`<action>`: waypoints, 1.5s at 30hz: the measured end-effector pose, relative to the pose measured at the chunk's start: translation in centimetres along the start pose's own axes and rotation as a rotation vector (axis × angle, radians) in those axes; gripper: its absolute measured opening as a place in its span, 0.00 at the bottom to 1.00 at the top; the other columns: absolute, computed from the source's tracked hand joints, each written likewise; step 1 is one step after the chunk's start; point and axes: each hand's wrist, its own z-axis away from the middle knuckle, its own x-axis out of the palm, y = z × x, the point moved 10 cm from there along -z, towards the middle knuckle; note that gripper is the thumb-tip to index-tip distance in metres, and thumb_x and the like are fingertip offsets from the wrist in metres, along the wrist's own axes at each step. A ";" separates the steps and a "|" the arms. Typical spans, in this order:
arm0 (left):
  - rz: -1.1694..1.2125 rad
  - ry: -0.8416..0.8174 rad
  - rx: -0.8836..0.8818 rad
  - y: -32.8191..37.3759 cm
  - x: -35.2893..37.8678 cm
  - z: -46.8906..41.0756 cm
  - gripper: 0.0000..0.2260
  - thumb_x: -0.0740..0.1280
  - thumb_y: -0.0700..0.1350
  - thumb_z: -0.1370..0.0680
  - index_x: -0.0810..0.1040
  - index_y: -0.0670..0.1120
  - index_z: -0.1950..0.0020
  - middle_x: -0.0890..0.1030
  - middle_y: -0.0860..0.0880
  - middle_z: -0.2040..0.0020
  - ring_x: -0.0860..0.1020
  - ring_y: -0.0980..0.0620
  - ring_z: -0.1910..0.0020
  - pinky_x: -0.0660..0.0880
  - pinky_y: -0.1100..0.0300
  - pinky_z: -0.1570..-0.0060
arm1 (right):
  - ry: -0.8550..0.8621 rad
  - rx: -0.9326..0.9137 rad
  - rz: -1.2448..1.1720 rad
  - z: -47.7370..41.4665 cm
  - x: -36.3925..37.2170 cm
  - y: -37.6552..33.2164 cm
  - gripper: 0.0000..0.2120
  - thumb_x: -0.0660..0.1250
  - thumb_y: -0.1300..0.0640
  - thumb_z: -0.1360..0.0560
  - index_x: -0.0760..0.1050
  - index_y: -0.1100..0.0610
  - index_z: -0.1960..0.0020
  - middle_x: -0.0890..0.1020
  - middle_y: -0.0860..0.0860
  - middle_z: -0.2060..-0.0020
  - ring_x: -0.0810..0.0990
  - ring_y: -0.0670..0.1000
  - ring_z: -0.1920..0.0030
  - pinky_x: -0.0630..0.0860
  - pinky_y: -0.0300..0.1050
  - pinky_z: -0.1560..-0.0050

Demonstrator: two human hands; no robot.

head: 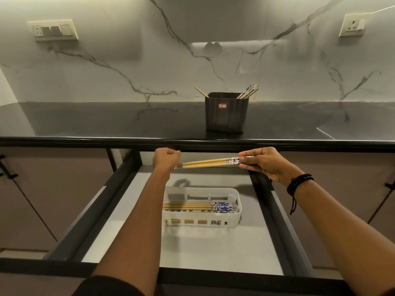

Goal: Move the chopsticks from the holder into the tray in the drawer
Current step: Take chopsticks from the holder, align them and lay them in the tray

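A small bundle of wooden chopsticks [208,163] with blue-and-white ends lies level in the air above the open drawer [280,221]. My left hand [165,159] grips the plain tips in a fist. My right hand [264,164] pinches the patterned ends. Below them, a white slotted tray [236,194] on the drawer floor holds several chopsticks [198,206] lying side by side. On the black countertop stands a dark square holder [226,114] with several chopsticks [249,91] leaning at its right corner and one at its left.
The countertop's front edge [85,140] overhangs just above my hands. The drawer's dark frame surrounds a pale grey floor. Closed cabinet fronts flank it. A marble wall carries a switch plate [52,30] and a socket [352,25].
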 end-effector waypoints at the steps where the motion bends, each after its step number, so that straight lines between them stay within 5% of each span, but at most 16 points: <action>1: -0.112 -0.067 0.115 1.0 0.9 0.3 0.07 0.69 0.47 0.23 0.80 0.44 0.50 0.81 0.47 0.54 0.79 0.50 0.50 0.77 0.54 0.48 | -0.010 0.013 0.007 -0.1 0.1 0.3 0.06 0.73 0.65 0.30 0.84 0.62 0.53 0.87 0.58 0.58 0.88 0.54 0.55 0.82 0.38 0.63; 4: -0.307 -0.411 0.388 3.4 5.4 2.6 0.09 0.69 0.50 0.23 0.81 0.46 0.49 0.82 0.50 0.55 0.79 0.55 0.54 0.78 0.56 0.49 | -0.047 0.055 0.021 -0.3 0.3 1.2 0.06 0.72 0.67 0.30 0.84 0.62 0.54 0.87 0.58 0.59 0.88 0.54 0.57 0.82 0.37 0.64; 10: -0.569 -0.742 0.416 0.5 10.1 4.7 0.12 0.70 0.50 0.24 0.82 0.45 0.46 0.82 0.50 0.54 0.79 0.55 0.56 0.73 0.66 0.59 | -0.115 0.154 0.069 -0.7 1.7 3.7 0.05 0.71 0.67 0.28 0.84 0.63 0.54 0.87 0.61 0.54 0.87 0.57 0.53 0.85 0.43 0.59; 20: -0.523 -0.829 0.174 -3.0 8.9 3.5 0.06 0.73 0.48 0.26 0.85 0.49 0.52 0.85 0.52 0.63 0.84 0.55 0.66 0.78 0.66 0.64 | -0.259 0.092 0.248 -0.6 4.3 5.1 0.06 0.71 0.66 0.27 0.85 0.60 0.53 0.87 0.58 0.54 0.87 0.53 0.55 0.84 0.40 0.56; 26: -0.694 -0.870 0.112 -4.9 8.2 3.3 0.04 0.73 0.52 0.27 0.86 0.54 0.56 0.86 0.55 0.60 0.83 0.56 0.59 0.77 0.59 0.51 | -0.359 -0.168 0.838 0.1 7.0 4.5 0.11 0.72 0.59 0.26 0.83 0.59 0.44 0.86 0.55 0.48 0.84 0.56 0.50 0.82 0.38 0.54; 31: -0.732 -0.875 0.079 -5.6 8.2 3.6 0.03 0.73 0.51 0.27 0.86 0.54 0.57 0.86 0.54 0.58 0.83 0.54 0.56 0.74 0.60 0.52 | -0.384 -0.274 1.157 0.5 9.4 5.1 0.14 0.71 0.56 0.24 0.82 0.58 0.40 0.85 0.54 0.46 0.83 0.52 0.49 0.74 0.29 0.57; 37: -0.872 -0.823 0.103 -6.5 8.5 3.7 0.08 0.74 0.55 0.29 0.85 0.56 0.52 0.83 0.55 0.50 0.77 0.49 0.46 0.72 0.47 0.39 | -0.384 -0.275 1.308 0.4 10.7 6.8 0.13 0.71 0.57 0.24 0.82 0.59 0.41 0.86 0.55 0.47 0.83 0.53 0.51 0.78 0.41 0.48; 45: -0.928 -0.771 0.136 -7.2 9.3 4.3 0.12 0.76 0.57 0.33 0.86 0.55 0.53 0.82 0.53 0.50 0.77 0.49 0.48 0.75 0.47 0.42 | -0.337 -0.248 1.485 0.2 10.6 7.9 0.12 0.71 0.53 0.24 0.82 0.56 0.43 0.85 0.54 0.48 0.81 0.53 0.51 0.78 0.45 0.49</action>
